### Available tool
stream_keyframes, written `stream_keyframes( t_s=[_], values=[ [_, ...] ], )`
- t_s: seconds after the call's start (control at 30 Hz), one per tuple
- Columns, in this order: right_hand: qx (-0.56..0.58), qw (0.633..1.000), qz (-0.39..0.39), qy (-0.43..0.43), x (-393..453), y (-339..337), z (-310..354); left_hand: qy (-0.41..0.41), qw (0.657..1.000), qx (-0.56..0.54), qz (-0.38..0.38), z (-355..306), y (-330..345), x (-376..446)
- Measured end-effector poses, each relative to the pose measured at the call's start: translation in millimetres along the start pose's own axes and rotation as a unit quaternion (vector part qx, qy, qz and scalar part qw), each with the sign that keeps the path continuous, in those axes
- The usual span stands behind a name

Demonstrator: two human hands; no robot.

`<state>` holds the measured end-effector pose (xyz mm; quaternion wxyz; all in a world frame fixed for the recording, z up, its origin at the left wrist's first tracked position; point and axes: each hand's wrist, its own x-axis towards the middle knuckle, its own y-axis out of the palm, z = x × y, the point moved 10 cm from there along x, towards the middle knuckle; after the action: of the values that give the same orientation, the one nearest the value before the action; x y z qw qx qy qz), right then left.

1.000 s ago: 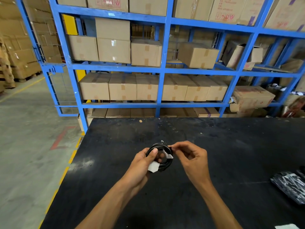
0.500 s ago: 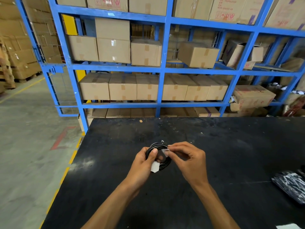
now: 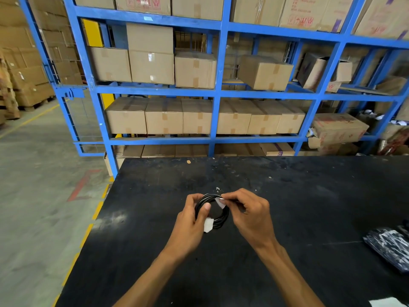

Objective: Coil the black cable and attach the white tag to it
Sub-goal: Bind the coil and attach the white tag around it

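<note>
A black cable (image 3: 224,214) wound into a small coil is held over the black table (image 3: 309,207). My left hand (image 3: 190,222) grips the coil's left side, thumb across its strands. A white tag (image 3: 208,225) hangs at the coil's lower left, by my left palm. My right hand (image 3: 250,214) pinches a second white piece (image 3: 220,202) at the coil's top right, between thumb and forefinger. The coil's far side is partly hidden by my fingers.
A black and white plastic-wrapped bundle (image 3: 389,245) lies at the table's right edge. A white sheet corner (image 3: 387,302) shows at the bottom right. Blue shelving (image 3: 218,94) full of cardboard boxes stands behind the table. Concrete floor with yellow lines lies left.
Both hands have drawn slightly closer together on the coil. My right fingers have shifted the upper white piece against the coil's top. The lower tag has stayed by my left palm.
</note>
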<state>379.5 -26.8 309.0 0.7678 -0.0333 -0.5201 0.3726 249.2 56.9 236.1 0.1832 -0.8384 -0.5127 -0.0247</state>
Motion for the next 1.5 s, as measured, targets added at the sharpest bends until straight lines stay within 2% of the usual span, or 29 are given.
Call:
stream_keyframes(
  t_s=[0.13, 0.3, 0.6, 0.73, 1.07, 1.23, 1.33, 1.5],
  values=[
    [0.0, 0.999, 0.03, -0.017, 2, 4, 0, 0.025, 0.998, 0.001, 0.055, -8, 5, -1],
    [0.049, 0.997, 0.055, 0.0, 7, 9, -5, 0.049, 0.998, 0.033, 0.03, -12, -1, 0],
    [0.046, 0.988, 0.121, 0.089, 10, 31, -11, 0.019, 0.995, 0.082, 0.044, 3, 2, 5],
    [0.123, 0.968, 0.108, 0.19, 7, 35, -27, 0.024, 0.993, 0.103, 0.047, 7, -2, 6],
    [0.18, 0.945, 0.088, 0.258, -7, 54, -38, 0.002, 0.996, 0.07, 0.049, 15, -12, -2],
    [0.275, 0.901, 0.069, 0.329, -21, 65, -46, -0.006, 0.997, 0.07, 0.027, 20, -21, -3],
    [0.302, 0.877, 0.094, 0.362, -28, 74, -45, 0.005, 0.998, 0.067, 0.017, 19, -25, -3],
    [0.268, 0.894, 0.072, 0.352, -26, 71, -44, 0.005, 0.997, 0.076, 0.013, 23, -27, -3]
  ],
)
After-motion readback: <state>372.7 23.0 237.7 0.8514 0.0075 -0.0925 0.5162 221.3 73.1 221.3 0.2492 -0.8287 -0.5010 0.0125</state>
